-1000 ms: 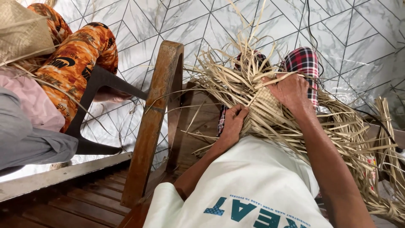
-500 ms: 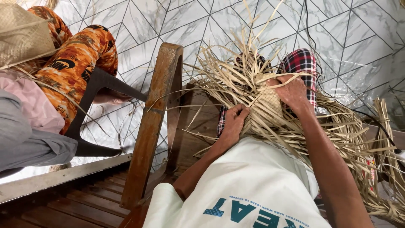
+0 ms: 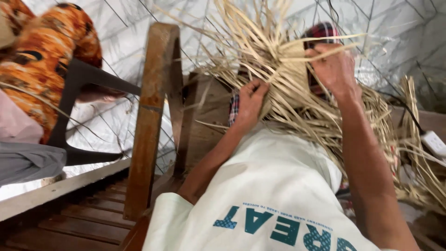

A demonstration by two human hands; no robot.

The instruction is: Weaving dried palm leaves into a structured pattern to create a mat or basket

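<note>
A half-woven piece of pale straw strips rests on my lap, with loose strip ends fanning out in all directions. My left hand grips its lower left edge, fingers curled over the strips. My right hand holds the upper right side of the woven patch, fingers closed on the strips. My red plaid trousers show beyond the weave. The view is blurred by motion.
A wooden chair arm rises on my left above slatted wood. Another person in orange patterned trousers sits at the left on a dark plastic chair. More straw and a white power strip lie at the right. The floor is tiled.
The view has swung and blurred; the weave and both hands now sit higher in the picture. My right hand has lifted its side of the weave a little. Both grips hold.
</note>
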